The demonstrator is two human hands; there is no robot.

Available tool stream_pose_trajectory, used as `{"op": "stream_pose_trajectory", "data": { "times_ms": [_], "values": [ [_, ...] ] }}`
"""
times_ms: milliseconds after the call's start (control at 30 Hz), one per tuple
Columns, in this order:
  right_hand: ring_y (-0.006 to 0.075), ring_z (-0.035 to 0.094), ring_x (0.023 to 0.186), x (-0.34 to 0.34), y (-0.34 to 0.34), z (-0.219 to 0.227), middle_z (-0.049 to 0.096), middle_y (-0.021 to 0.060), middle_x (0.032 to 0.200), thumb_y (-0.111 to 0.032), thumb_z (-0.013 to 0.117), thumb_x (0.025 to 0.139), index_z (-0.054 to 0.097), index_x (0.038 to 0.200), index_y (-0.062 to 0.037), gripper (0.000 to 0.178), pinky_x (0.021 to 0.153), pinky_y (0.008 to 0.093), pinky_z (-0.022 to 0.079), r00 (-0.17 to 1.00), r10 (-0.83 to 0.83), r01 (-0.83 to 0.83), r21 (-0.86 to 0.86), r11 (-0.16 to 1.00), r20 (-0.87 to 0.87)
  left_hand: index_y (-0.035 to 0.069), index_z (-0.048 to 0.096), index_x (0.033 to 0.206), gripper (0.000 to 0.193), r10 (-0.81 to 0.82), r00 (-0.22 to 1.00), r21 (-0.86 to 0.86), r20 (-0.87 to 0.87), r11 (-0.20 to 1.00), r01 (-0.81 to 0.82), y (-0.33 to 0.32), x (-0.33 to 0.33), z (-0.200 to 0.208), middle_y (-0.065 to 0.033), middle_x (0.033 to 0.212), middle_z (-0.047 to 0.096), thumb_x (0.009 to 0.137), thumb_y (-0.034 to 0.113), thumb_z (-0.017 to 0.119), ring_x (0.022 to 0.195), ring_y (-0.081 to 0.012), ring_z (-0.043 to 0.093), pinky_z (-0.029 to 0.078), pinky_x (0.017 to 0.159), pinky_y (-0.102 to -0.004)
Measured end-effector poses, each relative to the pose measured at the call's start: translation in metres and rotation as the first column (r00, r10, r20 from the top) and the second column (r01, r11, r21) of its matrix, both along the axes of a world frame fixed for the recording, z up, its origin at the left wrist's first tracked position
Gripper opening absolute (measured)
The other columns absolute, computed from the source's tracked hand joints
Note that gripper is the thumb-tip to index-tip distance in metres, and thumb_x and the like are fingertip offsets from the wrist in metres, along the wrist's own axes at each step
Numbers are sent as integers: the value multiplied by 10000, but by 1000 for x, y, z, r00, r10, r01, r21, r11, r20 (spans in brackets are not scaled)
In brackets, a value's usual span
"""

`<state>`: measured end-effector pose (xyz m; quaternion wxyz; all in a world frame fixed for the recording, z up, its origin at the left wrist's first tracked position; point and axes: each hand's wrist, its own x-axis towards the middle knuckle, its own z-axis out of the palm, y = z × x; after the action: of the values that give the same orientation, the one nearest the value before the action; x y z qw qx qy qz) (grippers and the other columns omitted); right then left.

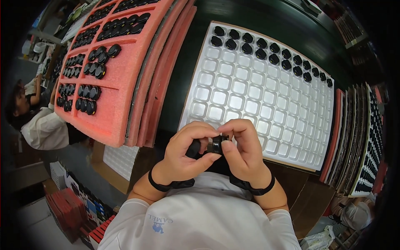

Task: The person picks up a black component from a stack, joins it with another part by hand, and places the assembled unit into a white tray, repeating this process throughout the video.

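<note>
I am holding a small black part point(217, 143) in front of my chest, just beyond the near edge of the white tray. My left hand point(183, 152) and right hand point(243, 154) are coming together on it, fingertips and thumbs pinching it from both sides. A dark round piece point(193, 149) is also sitting inside the curl of my left hand.

The white tray point(219, 97) is lying on the dark surface point(196, 50). Its far row is carrying black pieces point(261, 53) across to the right side, and the second row is stopping short of that side. The remaining pockets, most of the tray, are showing white plastic, so I am judging this tray to be in its early stages. To my left, the pink foam tray point(110, 118) is holding many similar pieces in its compartments, with bare foam showing beside some groups; more foam layers are lying beneath it.

My fingers are covering much of the part, so I am not making out its details or whether its pieces are joined. My curled left fingers are partly hiding the round piece. The foam tray's far end is running out of view, and the stack of boards point(339, 137) at right is blurring toward the rim.
</note>
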<state>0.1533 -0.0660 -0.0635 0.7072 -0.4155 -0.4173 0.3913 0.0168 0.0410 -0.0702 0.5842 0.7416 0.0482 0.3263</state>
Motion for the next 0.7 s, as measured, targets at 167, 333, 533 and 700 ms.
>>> {"op": "stream_pose_trajectory", "data": {
  "times_ms": [167,333,533,700],
  "values": [
    [68,424,725,-1,0,-1,502,29,878,-14,475,902,430,1142,1,244,679,210,371,994,-28,33,-39,999,109,-13,539,1108,395,-2,1000,-59,17,998,3,0,-1,-3,-121,1011,570,755,25,711,626,-98,458,406,584,-214],
    [110,440,777,6,-5,-2,472,49,866,-168,469,931,426,1119,5,259,723,241,383,976,84,-102,-79,992,-201,-19,538,1107,397,1,1000,-22,12,1000,-1,-1,0,-2,-121,1003,573,754,24,712,626,-100,463,407,581,-214],
    [112,440,749,1,-2,0,477,43,829,-219,506,930,424,1121,1,302,706,240,379,996,1,8,-95,995,93,-27,534,1109,397,-19,999,-60,32,998,21,1,0,-4,-125,1011,574,759,29,713,628,-100,468,406,578,-214],
    [119,447,755,8,-3,1,486,42,841,-247,578,904,452,1101,-4,337,704,246,380,999,19,-15,-77,997,41,-29,532,1110,397,13,999,-48,32,999,-12,2,0,-4,-128,1015,574,762,31,712,628,-96,466,403,575,-214]
  ]
}}
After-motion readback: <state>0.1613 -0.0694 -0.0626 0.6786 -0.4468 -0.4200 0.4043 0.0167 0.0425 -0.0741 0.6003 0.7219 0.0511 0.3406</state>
